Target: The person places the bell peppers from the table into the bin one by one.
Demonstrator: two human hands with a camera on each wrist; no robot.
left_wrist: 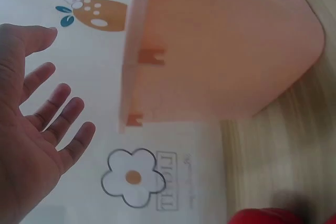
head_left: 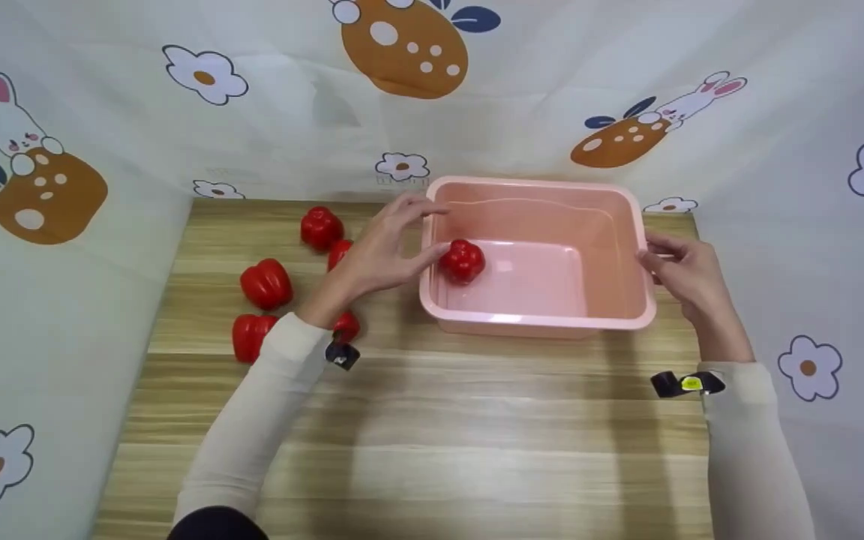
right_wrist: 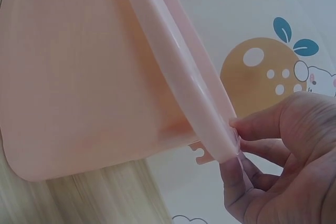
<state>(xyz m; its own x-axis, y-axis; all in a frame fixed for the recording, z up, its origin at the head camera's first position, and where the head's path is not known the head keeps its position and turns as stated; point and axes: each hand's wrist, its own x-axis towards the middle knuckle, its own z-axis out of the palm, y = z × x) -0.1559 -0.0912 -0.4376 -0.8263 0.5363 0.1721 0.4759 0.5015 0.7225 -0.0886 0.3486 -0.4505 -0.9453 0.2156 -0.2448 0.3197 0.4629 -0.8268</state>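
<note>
A pink plastic basin (head_left: pixel 537 321) stands toward the back of the table, with one red bell pepper (head_left: pixel 463 261) inside at its left end. My left hand (head_left: pixel 383 251) is over the basin's left rim, thumb and fingers spread apart. In the left wrist view the palm and loosely bent fingers of the left hand (left_wrist: pixel 42 114) show nothing held, beside the basin wall (left_wrist: pixel 226 51). My right hand (head_left: pixel 683 266) grips the right rim. Up close, thumb and fingers of the right hand (right_wrist: pixel 283 156) pinch the basin's rim (right_wrist: pixel 176 77).
Several more red bell peppers (head_left: pixel 267 283) lie on the wooden table (head_left: pixel 477 435) to the left, some partly hidden under the left forearm. A white patterned cloth (head_left: pixel 289 135) hangs behind the table and along both sides.
</note>
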